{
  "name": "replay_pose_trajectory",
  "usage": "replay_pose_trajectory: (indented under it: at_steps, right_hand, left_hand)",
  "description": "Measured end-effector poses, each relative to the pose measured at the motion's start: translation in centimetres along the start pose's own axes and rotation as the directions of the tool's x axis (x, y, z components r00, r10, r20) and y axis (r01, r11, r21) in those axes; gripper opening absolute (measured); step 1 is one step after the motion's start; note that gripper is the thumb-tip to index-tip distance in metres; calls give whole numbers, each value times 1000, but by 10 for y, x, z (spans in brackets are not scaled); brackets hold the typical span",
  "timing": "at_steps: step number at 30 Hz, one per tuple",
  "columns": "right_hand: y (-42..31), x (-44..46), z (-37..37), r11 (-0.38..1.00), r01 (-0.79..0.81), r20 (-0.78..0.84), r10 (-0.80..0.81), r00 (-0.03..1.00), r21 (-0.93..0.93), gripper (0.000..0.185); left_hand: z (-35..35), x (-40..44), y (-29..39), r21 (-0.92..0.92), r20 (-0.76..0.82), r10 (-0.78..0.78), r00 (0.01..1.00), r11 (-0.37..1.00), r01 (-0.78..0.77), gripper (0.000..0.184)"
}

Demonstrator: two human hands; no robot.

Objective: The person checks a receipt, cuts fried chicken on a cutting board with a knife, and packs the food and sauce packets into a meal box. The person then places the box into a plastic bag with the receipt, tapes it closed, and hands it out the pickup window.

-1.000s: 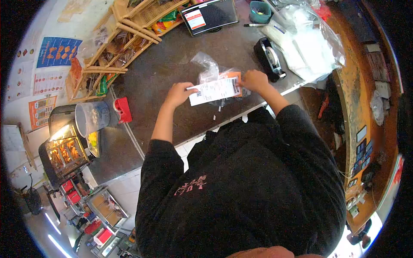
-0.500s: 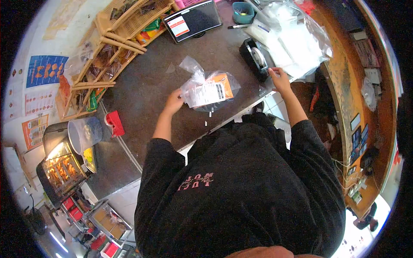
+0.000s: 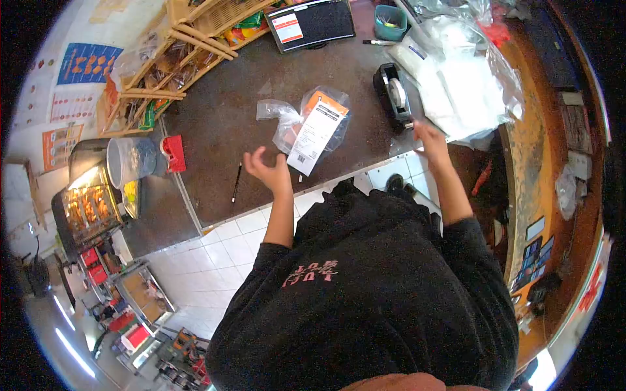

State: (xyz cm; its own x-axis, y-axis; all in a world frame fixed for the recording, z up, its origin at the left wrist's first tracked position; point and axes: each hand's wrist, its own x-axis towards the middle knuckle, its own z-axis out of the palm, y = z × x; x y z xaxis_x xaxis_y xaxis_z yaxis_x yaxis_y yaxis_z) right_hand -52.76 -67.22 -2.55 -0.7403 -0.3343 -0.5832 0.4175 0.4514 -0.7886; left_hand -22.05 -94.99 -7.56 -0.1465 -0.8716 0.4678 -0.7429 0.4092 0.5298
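On the dark counter lies a knotted clear plastic bag [image 3: 284, 135] with an orange item [image 3: 328, 101] inside. A white printed receipt [image 3: 314, 138] covers part of the bag. My left hand [image 3: 268, 171] is just left of the receipt's lower end, fingers spread and curled, holding nothing. At the near end of the black tape dispenser [image 3: 386, 91], my right hand [image 3: 432, 143] has its fingertips pinched close to the cutting edge. They appear to grip the end of the clear tape, though the strip itself is hard to see.
A black pen [image 3: 237, 182] lies near the counter's front edge. A pile of white plastic bags [image 3: 466, 91] is right of the dispenser. At the back stand a tablet [image 3: 313, 26], a teal tub [image 3: 389, 23] and a wooden rack [image 3: 202, 42]. A red tape dispenser [image 3: 173, 154] sits left.
My left hand has let go of the bag and drawn back toward me. The receipt and bag have turned more lengthwise. My right hand is slightly farther off the dispenser. The whole view has shifted.
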Motion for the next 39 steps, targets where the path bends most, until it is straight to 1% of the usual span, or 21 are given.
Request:
replay_pose_trajectory:
  at_steps: [1,2,3,5,6,7,8,9,10,13,16,17,19,22,26,29,30,31,35,36,39]
  right_hand:
    - [20,-9,-8,999,21,-53,-23,998,-36,50]
    - [21,-38,-18,980,153,-60,-161,985,-126,48]
    - [40,-50,-33,985,129,-19,-132,991,-114,43]
    - [70,-72,-55,966,150,11,-151,988,-210,40]
    - [88,-77,-63,980,135,40,-130,991,-146,39]
    - [90,-84,-72,978,150,49,-145,988,-145,39]
    - [92,-90,-77,979,138,88,-126,988,-151,38]
    - [94,-93,-82,980,122,127,-103,987,-155,38]
    - [97,-91,-86,979,139,157,-115,981,-150,38]
    - [113,-76,-91,929,285,195,-242,951,-235,40]
    - [109,-72,-94,959,165,249,-106,963,-231,44]
    - [114,-69,-95,959,166,249,-106,963,-232,44]
    - [125,-62,-93,951,186,255,-121,959,-246,47]
    - [130,-58,-92,950,189,268,-120,956,-249,47]
    - [126,-61,-91,960,170,239,-115,964,-223,45]
    - [117,-63,-91,952,219,214,-172,961,-216,45]
    - [119,-63,-93,949,226,225,-177,958,-219,45]
    - [121,-62,-94,947,222,272,-155,950,-233,46]
    - [144,-60,-106,921,215,348,-95,933,-325,51]
    - [138,-69,-112,916,114,314,15,949,-385,51]
    - [162,-63,-119,950,113,323,-13,946,-292,44]
  left_hand:
    - [-21,12,39,7,-13,-3,1000,1000,3,37]
    - [-44,21,87,-216,-22,65,998,974,-68,35]
    - [-55,17,120,-428,-44,130,991,894,-136,34]
    - [-42,-11,161,-619,247,331,911,777,-115,30]
    - [-32,-29,186,-629,535,364,763,774,72,30]
    - [-20,-46,212,-577,753,391,529,779,246,30]
    - [-1,-67,229,-548,827,434,358,767,333,38]
    - [28,-94,231,-298,950,302,86,784,544,47]
    - [46,-115,240,-170,974,225,3,729,663,51]
    - [76,-139,259,-147,973,229,-9,656,740,53]
    - [89,-152,261,-150,979,197,51,532,833,53]
    - [89,-152,262,-146,985,151,85,464,874,53]
    - [86,-153,261,-157,986,125,110,477,865,52]
    - [84,-152,257,-214,977,94,193,384,898,47]
    - [88,-155,263,-205,966,-28,256,521,829,46]
    - [93,-163,274,-212,947,-122,298,461,862,42]
    - [103,-171,269,-144,948,-183,260,484,863,36]
    - [138,-197,238,-134,956,-189,225,401,906,32]
    - [110,-205,261,-173,952,-141,270,480,860,34]
    - [98,-199,260,-179,947,-156,282,474,862,34]
    - [63,-176,261,-197,964,-37,263,563,803,33]
